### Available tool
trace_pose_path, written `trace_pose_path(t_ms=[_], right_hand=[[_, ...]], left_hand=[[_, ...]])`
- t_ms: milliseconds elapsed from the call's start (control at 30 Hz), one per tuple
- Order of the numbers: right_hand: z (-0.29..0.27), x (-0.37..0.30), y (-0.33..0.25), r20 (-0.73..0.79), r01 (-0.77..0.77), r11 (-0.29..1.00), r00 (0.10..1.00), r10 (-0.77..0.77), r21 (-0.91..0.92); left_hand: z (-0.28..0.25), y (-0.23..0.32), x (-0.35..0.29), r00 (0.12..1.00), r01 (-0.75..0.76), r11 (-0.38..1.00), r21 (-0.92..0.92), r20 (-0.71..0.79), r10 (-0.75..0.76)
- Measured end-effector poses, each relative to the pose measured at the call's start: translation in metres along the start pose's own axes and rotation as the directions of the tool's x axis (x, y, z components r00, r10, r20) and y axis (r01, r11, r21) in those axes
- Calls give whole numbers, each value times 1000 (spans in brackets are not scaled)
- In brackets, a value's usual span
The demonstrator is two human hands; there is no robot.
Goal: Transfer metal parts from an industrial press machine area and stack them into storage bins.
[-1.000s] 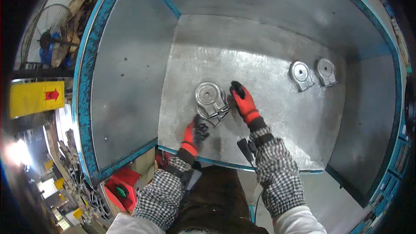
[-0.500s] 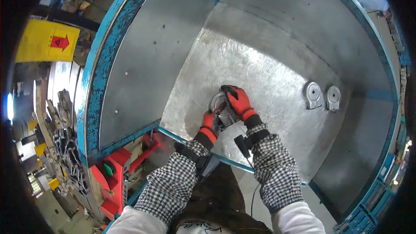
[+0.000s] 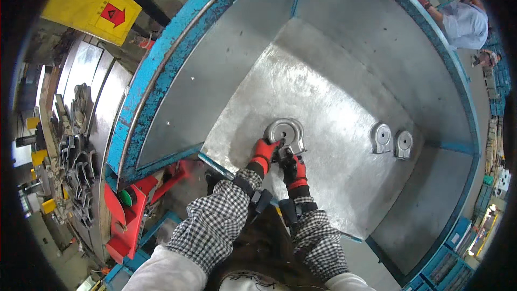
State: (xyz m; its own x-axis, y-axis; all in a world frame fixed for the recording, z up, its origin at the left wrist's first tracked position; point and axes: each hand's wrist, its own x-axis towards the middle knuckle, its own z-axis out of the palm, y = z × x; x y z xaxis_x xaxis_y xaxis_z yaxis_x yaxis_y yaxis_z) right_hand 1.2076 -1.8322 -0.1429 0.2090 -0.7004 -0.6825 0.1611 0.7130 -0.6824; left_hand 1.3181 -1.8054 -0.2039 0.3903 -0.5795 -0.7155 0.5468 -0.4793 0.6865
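A round silvery metal part, with a raised ring, a central hole and a flat foot, lies on the bare metal floor of a blue-framed bay. At its near left edge, my left hand, in a red and black glove, has its fingers closed on the rim. Just below the part's foot is my right hand, gloved alike, with its fingers curled in close to the left fingertips. Whatever may lie between the right fingers is too small to make out. Checked sleeves cover both forearms.
Two similar metal parts, a left one and a right one, lie to the right. Grey side walls with a blue frame enclose the surface. Outside left are a red metal fixture and bent metal pieces. Another person is at far right.
My right hand has come off the far right side of the metal part and down to its near edge, uncovering the ring. The left hand stays at the near left. The whole view has shifted.
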Motion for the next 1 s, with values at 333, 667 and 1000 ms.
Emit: trace_pose_path(t_ms=[333, 667, 1000], right_hand=[[-82, 76, 32, 376, 451, 751, 881, -288, -482], [-29, 18, 24, 247, 238, 961, 949, -199, -139], [-25, -160, 5, 419, -147, 985, 892, 170, -85]], left_hand=[[18, 43, -54, 909, 360, 909, -211, 298, -291], [-102, 9, -54, 812, 426, 794, -434, 570, -124], [-139, 102, -173, 760, 76, 997, -6, 648, -54]])
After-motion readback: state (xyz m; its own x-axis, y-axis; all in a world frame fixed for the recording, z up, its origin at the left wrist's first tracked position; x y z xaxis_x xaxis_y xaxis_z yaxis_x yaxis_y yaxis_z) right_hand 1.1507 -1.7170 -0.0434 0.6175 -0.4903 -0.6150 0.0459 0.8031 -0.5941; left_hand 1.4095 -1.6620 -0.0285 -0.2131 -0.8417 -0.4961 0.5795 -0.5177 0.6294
